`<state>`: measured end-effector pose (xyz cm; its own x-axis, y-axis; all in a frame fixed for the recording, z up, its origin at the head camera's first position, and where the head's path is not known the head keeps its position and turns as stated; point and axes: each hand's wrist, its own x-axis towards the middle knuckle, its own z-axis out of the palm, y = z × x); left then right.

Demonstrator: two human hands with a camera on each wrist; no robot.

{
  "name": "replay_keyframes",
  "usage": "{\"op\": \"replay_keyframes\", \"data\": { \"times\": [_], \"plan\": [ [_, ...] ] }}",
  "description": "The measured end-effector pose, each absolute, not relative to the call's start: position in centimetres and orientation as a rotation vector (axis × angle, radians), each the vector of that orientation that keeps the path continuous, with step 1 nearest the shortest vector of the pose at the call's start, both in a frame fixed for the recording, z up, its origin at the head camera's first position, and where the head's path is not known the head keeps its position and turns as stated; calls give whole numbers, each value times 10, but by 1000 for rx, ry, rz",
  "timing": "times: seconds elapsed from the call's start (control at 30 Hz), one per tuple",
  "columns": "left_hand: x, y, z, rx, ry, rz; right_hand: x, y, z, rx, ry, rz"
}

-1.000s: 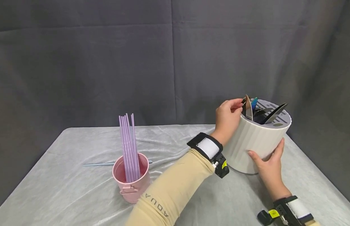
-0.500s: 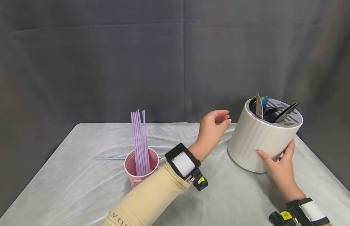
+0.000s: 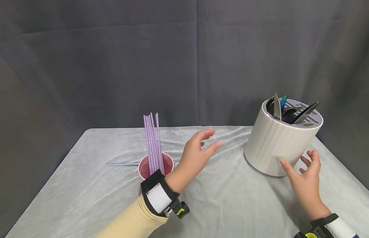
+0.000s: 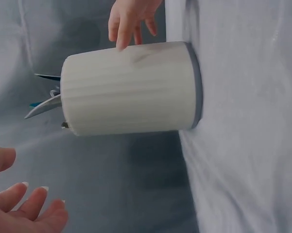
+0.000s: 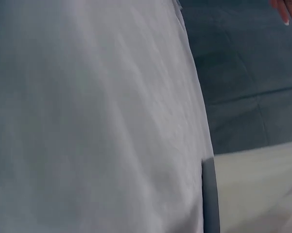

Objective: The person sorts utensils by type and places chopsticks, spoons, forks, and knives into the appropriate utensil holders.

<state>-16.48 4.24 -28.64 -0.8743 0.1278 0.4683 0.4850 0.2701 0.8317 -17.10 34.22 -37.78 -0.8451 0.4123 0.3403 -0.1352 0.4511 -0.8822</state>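
Observation:
A white ribbed cylindrical utensil holder stands at the table's right side in the head view. Metal utensils, one with a blue end, stick up from its slotted grey top. My right hand is at its lower right side, fingers spread and thumb tip right at the wall; in the left wrist view its fingertips overlap the holder's side. My left hand hovers over the middle of the table, empty, with thumb and fingers apart. In the left wrist view the left fingers are well away from the holder.
Left of centre, a small pink bucket with several upright lilac sticks stands partly behind my left wrist. A thin blue stick lies behind it. Pale wrinkled cloth covers the table, and a dark curtain hangs behind.
My left hand has left the utensils at the holder's top and moved left and down toward the bucket, its fingers opening. My right hand has loosened from the holder's side.

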Motion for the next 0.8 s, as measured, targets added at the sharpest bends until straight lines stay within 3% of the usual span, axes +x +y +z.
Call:
{"op": "replay_keyframes", "data": {
  "times": [0.57, 0.8],
  "plan": [
    [-112, -34, -311, -153, -2111, -1386, -154, 302, -383, 35, -2077, 1461],
    [-100, -58, -331, 3, -2270, -1455, -153, 285, -386, 320, -2070, 1489]
  ]
}}
